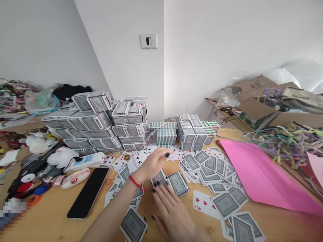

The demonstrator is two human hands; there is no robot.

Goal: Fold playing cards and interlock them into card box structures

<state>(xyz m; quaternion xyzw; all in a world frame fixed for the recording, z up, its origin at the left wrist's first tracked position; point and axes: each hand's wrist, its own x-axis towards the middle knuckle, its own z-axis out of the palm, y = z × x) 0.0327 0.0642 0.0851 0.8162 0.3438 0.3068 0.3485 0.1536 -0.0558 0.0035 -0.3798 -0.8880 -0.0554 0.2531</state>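
Note:
My left hand [154, 163], with a red string bracelet [135, 181] at its wrist, hovers above the cards with its fingers stretched to the right; nothing shows in it. Lying flat, my right hand [174, 211] has its fingertips on a grey-backed card block [159, 175], partly hidden under both hands. Just right of those fingertips sits another block of playing cards [178, 184], grey back up. A loose grey-backed card [133, 224] lies to the left of my right hand. Face-up and face-down cards [212, 166] spread to the right.
Tall stacks of card blocks [94, 121] stand at the back left, with more stacks [190, 132] and green-patterned blocks [166, 136] behind the hands. A black phone [88, 193] and power strip [85, 161] lie left. Pink paper [262, 178] and an open cardboard box [259, 114] are right.

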